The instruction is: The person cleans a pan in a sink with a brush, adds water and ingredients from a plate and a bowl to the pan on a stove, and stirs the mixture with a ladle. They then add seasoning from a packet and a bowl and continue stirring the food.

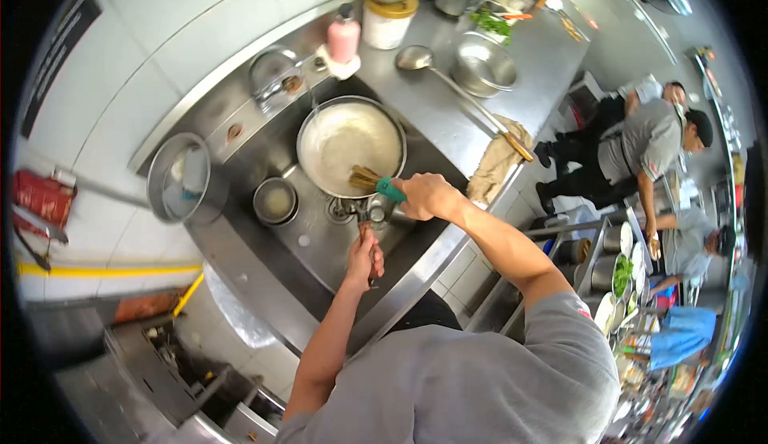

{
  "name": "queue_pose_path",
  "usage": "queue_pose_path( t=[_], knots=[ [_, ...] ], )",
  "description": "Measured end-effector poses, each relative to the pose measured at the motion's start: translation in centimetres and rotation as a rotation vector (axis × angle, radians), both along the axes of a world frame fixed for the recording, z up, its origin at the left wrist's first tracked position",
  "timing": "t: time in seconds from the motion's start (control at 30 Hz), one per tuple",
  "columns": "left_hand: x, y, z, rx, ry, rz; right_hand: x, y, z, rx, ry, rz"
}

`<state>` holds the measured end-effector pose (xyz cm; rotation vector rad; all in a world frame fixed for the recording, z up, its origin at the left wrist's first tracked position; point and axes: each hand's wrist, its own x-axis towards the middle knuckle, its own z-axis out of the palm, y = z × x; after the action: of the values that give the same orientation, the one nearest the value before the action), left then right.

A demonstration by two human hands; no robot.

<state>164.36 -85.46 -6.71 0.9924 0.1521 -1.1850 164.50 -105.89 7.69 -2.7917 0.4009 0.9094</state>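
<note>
A large round pan (352, 144) with cloudy whitish liquid sits in the steel sink (312, 260), under a thin stream from the tap (276, 76). My left hand (365, 260) is closed around the pan's handle, below the pan. In my right hand (428, 196) is a brush (390, 188) with a green handle; the fingers are wrapped round it. Its tan bristles (364, 177) are at the pan's lower right inside edge. Left of the pan, a small metal bowl (275, 202) with pale liquid stands in the sink.
A metal pot (179, 178) is on the sink's left rim. Along the back stand a pink bottle (344, 36) and a white tub (388, 22). A ladle (464, 92), a steel bowl (484, 64) and a brown cloth (500, 160) lie right. Several people are farther right.
</note>
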Motion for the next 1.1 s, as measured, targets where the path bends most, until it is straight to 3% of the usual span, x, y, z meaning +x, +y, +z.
queue_pose_path(
  t=[0.07, 0.1, 0.17, 0.2, 0.23, 0.27, 0.3, 0.4, 0.47, 0.53, 0.6, 0.63, 0.67, 0.73, 0.87, 0.9, 0.97, 1.0, 1.07, 1.1],
  knots=[
    [-0.2, -0.1, -0.3, 0.029, 0.032, -0.006, 1.0, -1.6, 0.1, -0.052, -0.1, -0.131],
    [-0.2, -0.1, -0.3, 0.046, 0.023, -0.012, 2.5, -3.0, -2.7, -0.106, -0.129, -0.141],
    [0.0, 0.0, 0.0, 0.073, 0.018, -0.017, 5.2, -2.0, -4.8, -0.138, -0.384, -0.21],
    [0.2, 0.1, 0.3, 0.082, 0.022, -0.018, 6.1, -2.0, -9.0, -0.04, -0.457, -0.183],
    [0.4, 0.0, 0.7, 0.091, 0.022, -0.016, 5.3, -0.5, -7.7, 0.128, -0.549, -0.118],
    [0.4, -0.1, 0.9, 0.08, 0.032, -0.018, 4.1, 0.5, -7.0, 0.255, -0.546, -0.082],
    [0.3, 0.0, 1.1, 0.075, 0.044, -0.018, 3.1, 1.1, -5.2, 0.245, -0.374, -0.055],
    [0.4, 0.4, 0.3, 0.073, 0.033, -0.026, -1.1, 0.3, 0.1, 0.061, -0.082, 0.017],
    [0.1, 0.4, 0.2, 0.065, 0.061, -0.044, -0.5, -2.2, -1.4, -0.04, -0.112, -0.14],
    [0.5, -0.1, 0.1, 0.08, 0.071, -0.047, 2.1, -3.9, -5.0, -0.086, -0.306, -0.218],
    [0.8, 0.4, -0.4, 0.048, 0.095, -0.048, 3.5, -3.4, -8.3, 0.142, -0.545, -0.206],
    [0.7, 0.2, 0.1, 0.066, 0.072, -0.038, 3.9, -2.4, -8.6, 0.446, -0.538, -0.24],
    [0.8, 0.1, 0.4, 0.06, 0.095, -0.029, 3.5, -2.1, -8.8, 0.472, -0.404, -0.224],
    [0.6, 0.1, 0.5, 0.056, 0.153, -0.027, -0.2, -0.2, -1.1, 0.524, -0.128, -0.21],
    [0.7, -0.1, -1.1, -0.042, 0.208, -0.039, -7.0, -4.7, -0.7, 0.135, -0.283, 0.0],
    [0.9, 0.0, -1.3, -0.051, 0.179, -0.064, -9.1, -5.5, 1.4, 0.099, -0.298, -0.045],
    [1.5, 0.2, -2.1, -0.063, 0.127, -0.074, -13.0, -7.7, 0.1, 0.141, -0.497, -0.138],
    [2.0, 0.5, -1.4, -0.095, 0.113, -0.109, -14.8, -8.0, 1.1, 0.187, -0.471, -0.227],
    [3.5, 1.7, 1.1, -0.099, 0.127, -0.188, -18.3, -7.6, 3.0, 0.292, -0.415, -0.412],
    [4.1, 1.9, 5.3, -0.044, 0.167, -0.312, -20.1, -8.0, 1.4, 0.349, -0.547, -0.399]
  ],
)
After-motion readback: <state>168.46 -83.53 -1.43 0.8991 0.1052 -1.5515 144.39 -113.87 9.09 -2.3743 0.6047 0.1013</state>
